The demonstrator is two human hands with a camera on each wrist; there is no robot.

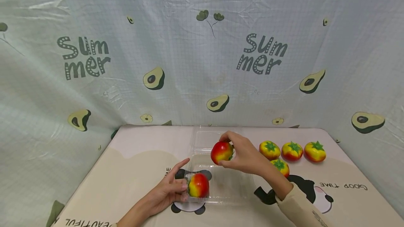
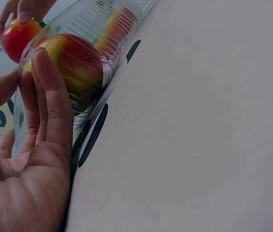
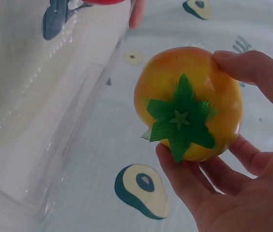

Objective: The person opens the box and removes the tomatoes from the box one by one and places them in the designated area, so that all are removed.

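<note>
My right hand [image 1: 241, 151] pinches a red-and-yellow toy tomato [image 1: 222, 152] above the clear plastic container [image 1: 231, 199]. In the right wrist view, the green leafy top of this tomato [image 3: 185, 108] is turned to the camera. My left hand [image 1: 167, 190] holds the container's left wall, one finger stretched out along it. Another toy tomato [image 1: 199, 185] lies on its side in the near left corner of the container, right beside those fingers. The left wrist view shows that tomato [image 2: 73, 63] through the plastic, the left fingers [image 2: 52, 104] against the wall.
Several toy tomatoes [image 1: 292, 151] with green tops sit on the table to the right, partly behind my right forearm. The container's lid [image 1: 206, 139] lies folded open at the back. A printed curtain [image 1: 186, 55] hangs behind the table [image 1: 135, 143].
</note>
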